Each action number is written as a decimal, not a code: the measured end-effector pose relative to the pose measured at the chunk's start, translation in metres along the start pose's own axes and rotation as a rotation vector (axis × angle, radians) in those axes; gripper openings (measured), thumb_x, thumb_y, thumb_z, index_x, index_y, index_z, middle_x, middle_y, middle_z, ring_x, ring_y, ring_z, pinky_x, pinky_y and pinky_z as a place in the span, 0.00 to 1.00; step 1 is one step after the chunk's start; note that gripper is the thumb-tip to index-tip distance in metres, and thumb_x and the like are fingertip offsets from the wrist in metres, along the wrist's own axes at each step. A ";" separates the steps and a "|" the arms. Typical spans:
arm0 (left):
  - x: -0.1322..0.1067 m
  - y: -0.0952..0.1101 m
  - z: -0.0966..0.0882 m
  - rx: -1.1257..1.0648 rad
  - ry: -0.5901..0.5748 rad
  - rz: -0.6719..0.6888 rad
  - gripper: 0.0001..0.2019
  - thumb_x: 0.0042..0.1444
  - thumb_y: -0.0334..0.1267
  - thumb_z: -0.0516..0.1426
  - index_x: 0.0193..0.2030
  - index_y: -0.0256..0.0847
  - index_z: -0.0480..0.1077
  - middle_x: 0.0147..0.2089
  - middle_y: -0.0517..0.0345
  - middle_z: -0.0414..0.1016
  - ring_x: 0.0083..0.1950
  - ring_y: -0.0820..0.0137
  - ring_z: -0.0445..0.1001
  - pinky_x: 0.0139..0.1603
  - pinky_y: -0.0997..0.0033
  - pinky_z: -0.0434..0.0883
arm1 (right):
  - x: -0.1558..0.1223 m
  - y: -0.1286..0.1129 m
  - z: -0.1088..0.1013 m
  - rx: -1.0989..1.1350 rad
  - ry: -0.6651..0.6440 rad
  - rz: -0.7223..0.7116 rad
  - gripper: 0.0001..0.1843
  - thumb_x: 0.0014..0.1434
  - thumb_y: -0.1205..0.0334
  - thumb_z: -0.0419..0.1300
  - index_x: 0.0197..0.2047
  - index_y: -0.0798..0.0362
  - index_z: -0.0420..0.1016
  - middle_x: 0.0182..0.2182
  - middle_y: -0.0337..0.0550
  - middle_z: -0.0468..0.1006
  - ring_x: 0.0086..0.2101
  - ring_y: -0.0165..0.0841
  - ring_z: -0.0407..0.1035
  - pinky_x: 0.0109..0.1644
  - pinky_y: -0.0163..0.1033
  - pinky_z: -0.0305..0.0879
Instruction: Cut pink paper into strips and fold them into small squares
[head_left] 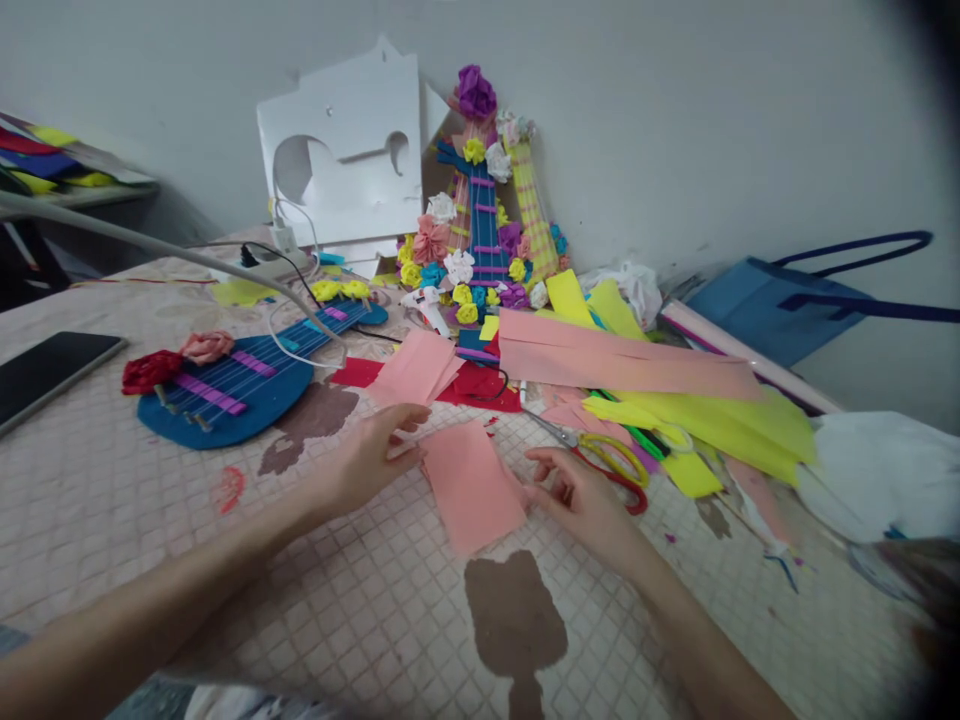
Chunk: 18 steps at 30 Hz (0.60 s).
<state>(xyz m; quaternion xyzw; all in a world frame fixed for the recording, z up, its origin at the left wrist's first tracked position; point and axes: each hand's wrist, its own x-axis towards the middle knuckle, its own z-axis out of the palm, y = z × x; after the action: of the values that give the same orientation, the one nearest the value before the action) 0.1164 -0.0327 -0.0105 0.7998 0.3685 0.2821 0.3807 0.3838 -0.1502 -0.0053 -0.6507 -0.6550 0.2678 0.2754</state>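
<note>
A pink paper rectangle (472, 485) lies flat on the patterned tablecloth (360, 600) between my hands. My left hand (371, 458) pinches its upper left edge with thumb and fingers closed. My right hand (577, 492) pinches its right edge, fingers curled. A stack of similar pink sheets (416, 368) lies just beyond, on red paper (472, 385). Yellow and red handled scissors (611, 462) rest right next to my right hand.
A blue felt guitar (240, 385) with paper roses sits to the left, a dark tablet (45, 370) at the far left. Long pink and yellow paper strips (637, 365) lie at right. A flower-covered guitar model (484, 220), white cardboard, a glue gun and a blue bag stand by the wall.
</note>
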 end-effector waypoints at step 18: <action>-0.018 0.025 0.026 0.291 -0.277 0.504 0.21 0.52 0.35 0.61 0.53 0.40 0.66 0.55 0.49 0.68 0.57 0.61 0.65 0.56 0.59 0.64 | 0.006 -0.011 -0.004 -0.075 -0.074 -0.392 0.11 0.58 0.77 0.51 0.37 0.50 0.64 0.38 0.42 0.70 0.40 0.32 0.67 0.42 0.37 0.64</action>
<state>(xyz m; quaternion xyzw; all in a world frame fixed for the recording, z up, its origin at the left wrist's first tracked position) 0.1344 -0.0690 -0.0072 0.9428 0.1397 0.2002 0.2270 0.3787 -0.1443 0.0059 -0.5104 -0.7882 0.2084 0.2736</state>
